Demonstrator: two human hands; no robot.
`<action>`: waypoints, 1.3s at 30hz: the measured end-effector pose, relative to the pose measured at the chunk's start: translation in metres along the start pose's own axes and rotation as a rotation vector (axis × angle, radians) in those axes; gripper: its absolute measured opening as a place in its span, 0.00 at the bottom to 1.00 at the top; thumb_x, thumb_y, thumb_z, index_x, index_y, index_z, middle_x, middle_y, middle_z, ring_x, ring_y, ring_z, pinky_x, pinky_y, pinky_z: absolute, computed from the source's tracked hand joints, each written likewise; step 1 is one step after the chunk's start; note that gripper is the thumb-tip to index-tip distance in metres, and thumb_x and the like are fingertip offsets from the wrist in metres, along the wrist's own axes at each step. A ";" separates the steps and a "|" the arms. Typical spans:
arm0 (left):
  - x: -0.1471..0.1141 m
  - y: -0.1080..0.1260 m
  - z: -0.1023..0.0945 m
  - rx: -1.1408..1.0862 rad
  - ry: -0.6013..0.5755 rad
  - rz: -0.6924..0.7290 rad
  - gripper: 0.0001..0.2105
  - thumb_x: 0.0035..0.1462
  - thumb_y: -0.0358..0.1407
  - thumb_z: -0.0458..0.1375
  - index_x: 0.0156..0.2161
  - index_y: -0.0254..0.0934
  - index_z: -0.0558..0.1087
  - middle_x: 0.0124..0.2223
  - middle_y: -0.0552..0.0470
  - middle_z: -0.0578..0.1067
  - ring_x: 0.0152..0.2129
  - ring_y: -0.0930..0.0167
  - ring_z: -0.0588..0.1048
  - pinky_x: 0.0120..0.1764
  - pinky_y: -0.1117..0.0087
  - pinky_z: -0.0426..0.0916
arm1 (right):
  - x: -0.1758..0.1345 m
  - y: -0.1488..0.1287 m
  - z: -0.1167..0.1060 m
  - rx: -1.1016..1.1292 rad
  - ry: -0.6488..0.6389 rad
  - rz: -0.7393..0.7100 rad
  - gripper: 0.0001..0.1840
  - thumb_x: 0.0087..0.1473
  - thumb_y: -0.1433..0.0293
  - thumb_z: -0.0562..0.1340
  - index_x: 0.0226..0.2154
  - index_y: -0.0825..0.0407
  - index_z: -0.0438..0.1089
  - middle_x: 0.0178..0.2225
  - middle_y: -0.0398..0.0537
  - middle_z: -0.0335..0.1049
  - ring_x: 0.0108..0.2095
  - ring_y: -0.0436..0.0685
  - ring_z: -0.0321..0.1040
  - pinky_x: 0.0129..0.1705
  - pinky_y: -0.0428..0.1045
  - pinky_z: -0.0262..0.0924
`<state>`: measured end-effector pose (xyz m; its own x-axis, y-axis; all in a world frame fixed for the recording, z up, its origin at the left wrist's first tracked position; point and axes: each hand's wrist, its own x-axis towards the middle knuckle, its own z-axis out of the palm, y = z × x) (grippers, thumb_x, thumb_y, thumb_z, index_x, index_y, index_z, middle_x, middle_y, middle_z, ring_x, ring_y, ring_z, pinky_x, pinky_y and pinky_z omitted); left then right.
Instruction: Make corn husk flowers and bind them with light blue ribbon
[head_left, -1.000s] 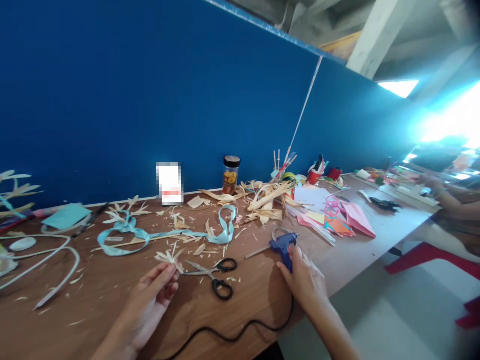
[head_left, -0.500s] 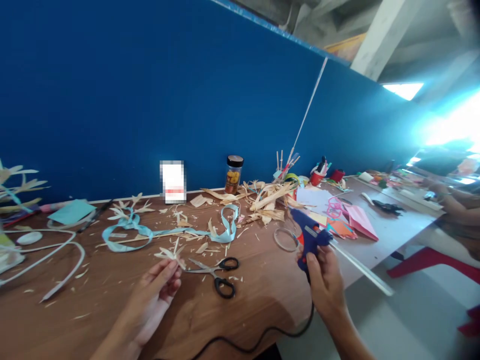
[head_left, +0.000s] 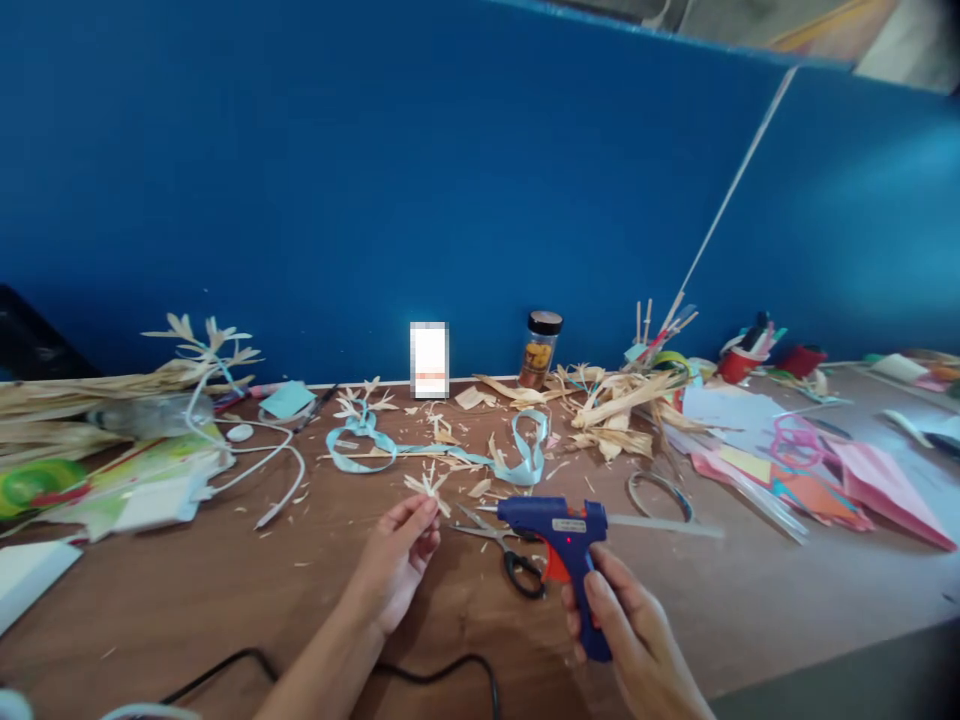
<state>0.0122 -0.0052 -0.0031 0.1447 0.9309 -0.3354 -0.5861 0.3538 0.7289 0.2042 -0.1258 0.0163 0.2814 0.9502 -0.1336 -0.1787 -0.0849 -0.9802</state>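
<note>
Between the thumb and fingers of my left hand (head_left: 401,555) is a small pale flower of dried husk strips (head_left: 429,486), its petals spread upward. My right hand (head_left: 619,610) is wrapped round the handle of a blue hot glue gun (head_left: 559,520) with an orange trigger and a lit red light. Its nozzle points left toward the flower, a short gap away. A clear glue stick (head_left: 664,525) sticks out of its back end. Black-handled scissors (head_left: 517,560) lie on the table under the gun, partly hidden by it.
Light blue ribbon (head_left: 450,452) curls across the table behind my hands. A black-lidded jar (head_left: 540,350) stands near the blue partition (head_left: 360,200). Dried husk pieces (head_left: 622,410) are heaped to its right, near a tape roll (head_left: 660,497). A white cable (head_left: 289,455) and black cord (head_left: 442,675) lie about.
My right hand has brought the glue gun leftward and turned it so its nozzle faces the flower. The view has swung right to left. My left hand still holds the flower.
</note>
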 end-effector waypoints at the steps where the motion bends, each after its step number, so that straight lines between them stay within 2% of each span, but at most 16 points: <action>1: 0.000 0.000 0.000 0.005 -0.007 0.000 0.07 0.38 0.30 0.66 0.27 0.33 0.73 0.23 0.56 0.72 0.19 0.82 0.68 0.22 0.84 0.66 | 0.001 -0.001 0.004 -0.008 -0.011 0.002 0.21 0.47 0.54 0.59 0.39 0.51 0.64 0.23 0.44 0.66 0.21 0.49 0.62 0.18 0.43 0.60; 9: -0.001 -0.002 -0.001 0.033 -0.055 0.002 0.08 0.37 0.32 0.67 0.26 0.33 0.73 0.22 0.57 0.71 0.18 0.81 0.68 0.22 0.83 0.65 | 0.007 -0.001 0.024 -0.051 -0.071 -0.019 0.21 0.49 0.55 0.57 0.39 0.53 0.63 0.24 0.45 0.65 0.21 0.50 0.61 0.18 0.44 0.60; 39: 0.000 -0.005 -0.002 0.038 -0.087 -0.001 0.06 0.41 0.30 0.65 0.26 0.33 0.73 0.22 0.57 0.70 0.19 0.82 0.67 0.23 0.84 0.64 | 0.009 0.001 0.022 -0.121 -0.127 -0.043 0.19 0.52 0.56 0.55 0.40 0.53 0.62 0.24 0.44 0.63 0.22 0.48 0.58 0.21 0.43 0.57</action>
<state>0.0133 -0.0068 -0.0084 0.2151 0.9342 -0.2846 -0.5555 0.3568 0.7511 0.1863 -0.1109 0.0172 0.1636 0.9834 -0.0788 -0.0520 -0.0711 -0.9961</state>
